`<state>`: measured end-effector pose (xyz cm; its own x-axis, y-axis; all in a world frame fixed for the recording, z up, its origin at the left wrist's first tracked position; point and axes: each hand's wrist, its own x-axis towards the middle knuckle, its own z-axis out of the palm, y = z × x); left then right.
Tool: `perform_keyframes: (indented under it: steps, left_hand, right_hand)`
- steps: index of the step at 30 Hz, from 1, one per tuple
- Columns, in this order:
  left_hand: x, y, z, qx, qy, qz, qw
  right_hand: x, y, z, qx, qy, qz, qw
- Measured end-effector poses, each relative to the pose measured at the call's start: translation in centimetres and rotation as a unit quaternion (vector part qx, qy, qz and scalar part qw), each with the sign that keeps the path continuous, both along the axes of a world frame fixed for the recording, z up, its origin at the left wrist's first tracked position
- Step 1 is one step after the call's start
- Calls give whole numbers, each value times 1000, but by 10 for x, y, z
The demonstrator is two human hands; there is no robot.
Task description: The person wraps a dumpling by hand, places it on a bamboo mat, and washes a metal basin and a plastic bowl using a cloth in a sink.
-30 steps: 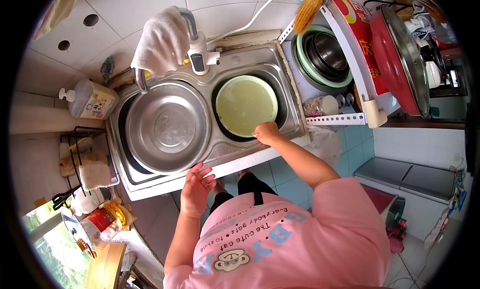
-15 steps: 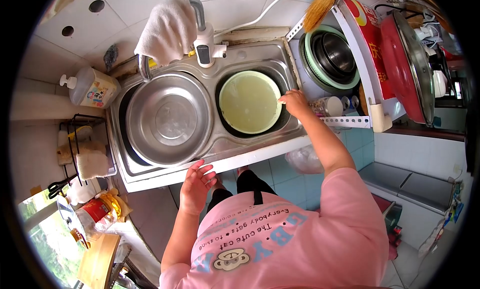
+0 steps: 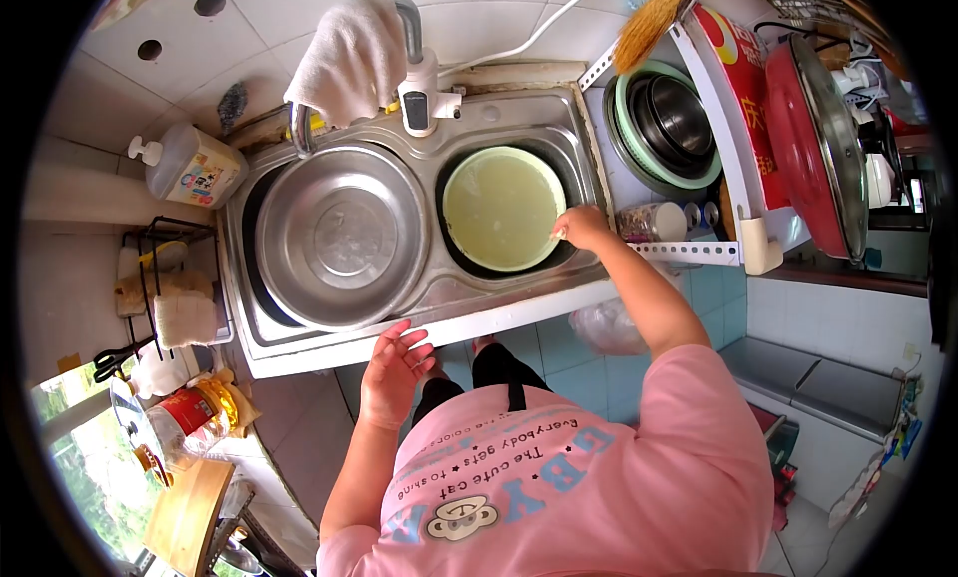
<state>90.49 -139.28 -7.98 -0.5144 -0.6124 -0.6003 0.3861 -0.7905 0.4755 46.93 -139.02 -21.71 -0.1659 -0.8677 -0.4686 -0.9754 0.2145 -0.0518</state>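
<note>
A pale green round basin [image 3: 479,193] holding cloudy greenish liquid sits in the right sink bowl. My right hand [image 3: 584,228] is at the basin's right rim, its fingers pinched together. A small pale bit shows at the fingertips; whether it is a separate piece or part of the rim, I cannot tell. In the left sink bowl rests a wide stainless steel basin [image 3: 344,233], slightly tilted. Just below it, near the white front edge [image 3: 459,322] of the counter, my left hand [image 3: 392,370] hovers with fingers loosely apart and nothing in it.
Behind the sink stands a faucet [image 3: 419,103] with a cloth [image 3: 349,58] draped over its spout. A pump bottle [image 3: 195,168] and a wire rack [image 3: 165,278] are at the left. Stacked bowls [image 3: 669,123] and jars [image 3: 654,221] fill the right shelf, beside a red-rimmed lid [image 3: 803,143].
My right hand has moved down along the green basin's right rim, fingers still pinched. The left hand stays nearly in place. The view has shifted slightly.
</note>
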Motion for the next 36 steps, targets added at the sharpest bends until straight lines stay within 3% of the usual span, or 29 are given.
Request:
perform_keyframes:
  steps: [2, 3, 8, 11, 18, 24, 31, 34, 36]
  left_hand:
    - [1, 0, 0, -1, 4, 2, 1000]
    - [1, 0, 0, -1, 8, 4, 1000]
    - [-2, 1, 0, -1, 9, -1, 1000]
    - [-2, 1, -1, 2, 6, 1, 1000]
    - [-2, 0, 0, -2, 3, 1, 1000]
    - [-1, 0, 1, -9, 4, 1, 1000]
    - [-2, 0, 3, -1, -1, 3, 1000]
    - [-3, -1, 3, -5, 6, 4, 1000]
    - [-3, -1, 4, -5, 4, 5, 1000]
  right_hand:
    - [-12, -4, 0, -81, -192, -204, 956]
    - [-16, -5, 2, -119, -223, -232, 939]
    - [-19, 2, -6, -147, -36, -68, 986]
    - [-11, 1, -9, -117, 23, -36, 992]
    - [0, 4, -1, -98, 58, 44, 993]
    - [0, -3, -2, -52, 71, 55, 995]
    - [-6, -1, -4, -97, 23, -12, 995]
    - [1, 3, -2, -82, 39, 34, 995]
    - [5, 2, 6, -10, 22, 20, 1000]
